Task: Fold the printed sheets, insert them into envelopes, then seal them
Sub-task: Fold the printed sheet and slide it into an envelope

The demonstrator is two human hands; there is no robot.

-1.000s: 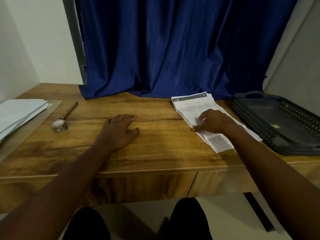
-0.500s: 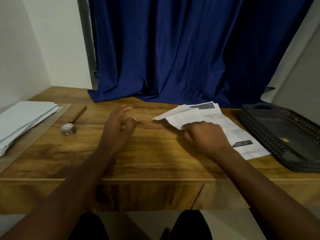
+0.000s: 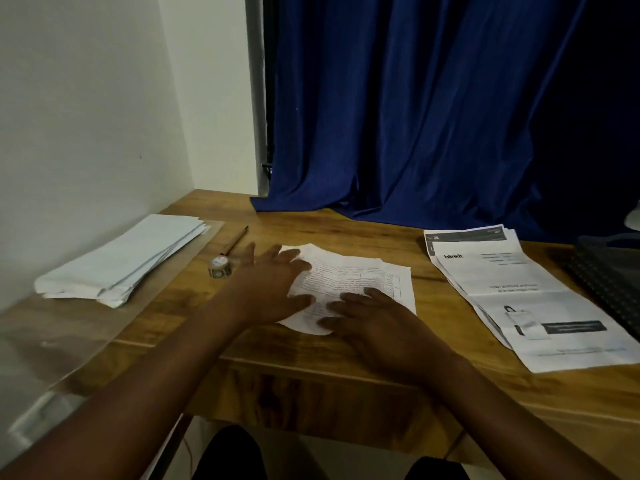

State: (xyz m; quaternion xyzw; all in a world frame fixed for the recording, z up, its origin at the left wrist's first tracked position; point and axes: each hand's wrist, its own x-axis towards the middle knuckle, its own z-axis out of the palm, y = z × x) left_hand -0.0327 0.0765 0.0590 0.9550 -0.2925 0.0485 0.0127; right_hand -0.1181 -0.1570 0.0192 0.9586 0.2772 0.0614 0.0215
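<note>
**Printed sheet laid out, fold not yet made**

Printed sheet [image 3: 349, 282] lies flat mid-desk, its far-left corner lifted. Left hand [image 3: 273, 285] and right hand [image 3: 377, 318] rest on it, fingers spread, gripping nothing. Judged step: squaring before the first fold; next move needs edges aligned. Remaining sheets [image 3: 519, 289] right, envelopes [image 3: 128, 258] left. Wooden desk [image 3: 346, 382]; blue curtain [image 3: 415, 116] behind.

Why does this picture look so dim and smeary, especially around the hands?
Head view: the room light is low; the left hand is motion-blurred over the printed sheet; the wide lens bends the desk edges; the right hand looks sharper.
</note>
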